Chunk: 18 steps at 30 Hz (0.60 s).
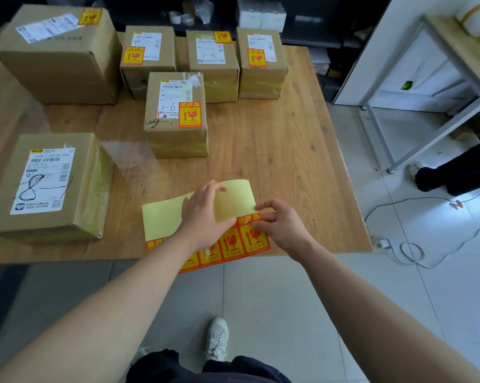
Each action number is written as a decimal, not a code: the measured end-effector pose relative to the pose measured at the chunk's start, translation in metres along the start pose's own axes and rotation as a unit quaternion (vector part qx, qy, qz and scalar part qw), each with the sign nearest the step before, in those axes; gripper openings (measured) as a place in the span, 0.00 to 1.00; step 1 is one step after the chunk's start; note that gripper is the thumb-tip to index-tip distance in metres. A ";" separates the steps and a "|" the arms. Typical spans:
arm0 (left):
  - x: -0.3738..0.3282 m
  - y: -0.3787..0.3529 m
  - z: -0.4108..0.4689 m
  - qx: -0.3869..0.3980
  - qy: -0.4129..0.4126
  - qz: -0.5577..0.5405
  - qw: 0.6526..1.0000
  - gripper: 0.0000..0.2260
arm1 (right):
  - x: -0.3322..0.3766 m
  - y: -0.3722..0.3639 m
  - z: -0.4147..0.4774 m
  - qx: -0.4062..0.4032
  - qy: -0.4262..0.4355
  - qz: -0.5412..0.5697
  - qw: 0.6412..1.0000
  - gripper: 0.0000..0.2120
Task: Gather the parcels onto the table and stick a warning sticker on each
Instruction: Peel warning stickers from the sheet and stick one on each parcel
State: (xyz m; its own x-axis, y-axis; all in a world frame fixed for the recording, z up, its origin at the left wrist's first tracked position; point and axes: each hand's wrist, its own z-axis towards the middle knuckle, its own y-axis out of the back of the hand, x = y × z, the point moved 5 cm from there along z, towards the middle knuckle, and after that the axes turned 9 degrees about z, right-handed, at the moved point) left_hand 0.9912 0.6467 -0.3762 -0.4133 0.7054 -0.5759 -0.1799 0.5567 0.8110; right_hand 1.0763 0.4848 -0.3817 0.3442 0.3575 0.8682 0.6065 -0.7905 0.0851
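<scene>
Sticker (254, 235) pinched by right hand (281, 228), left hand (205, 217) beside

You are getting open worktop (274, 150) to the right of the middle parcel (176, 136) and between it and the sticker sheet (164, 217). The near-left parcel (48, 183) is blocking the left side, and the large parcel (56, 62) is closing off the far-left corner.
</scene>
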 end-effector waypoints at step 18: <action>-0.003 0.032 0.020 0.101 0.022 -0.201 0.974 0.07 | 0.012 -0.021 -0.007 0.030 0.010 0.176 0.984 0.09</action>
State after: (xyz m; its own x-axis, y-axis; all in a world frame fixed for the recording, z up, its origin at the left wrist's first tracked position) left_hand 1.0041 0.6715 -0.3503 -0.3846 0.3950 -0.8343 -0.1583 0.8622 0.4812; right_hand 1.0627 0.5019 -0.3698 0.5266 0.0556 0.8483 0.4932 -0.8327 -0.2516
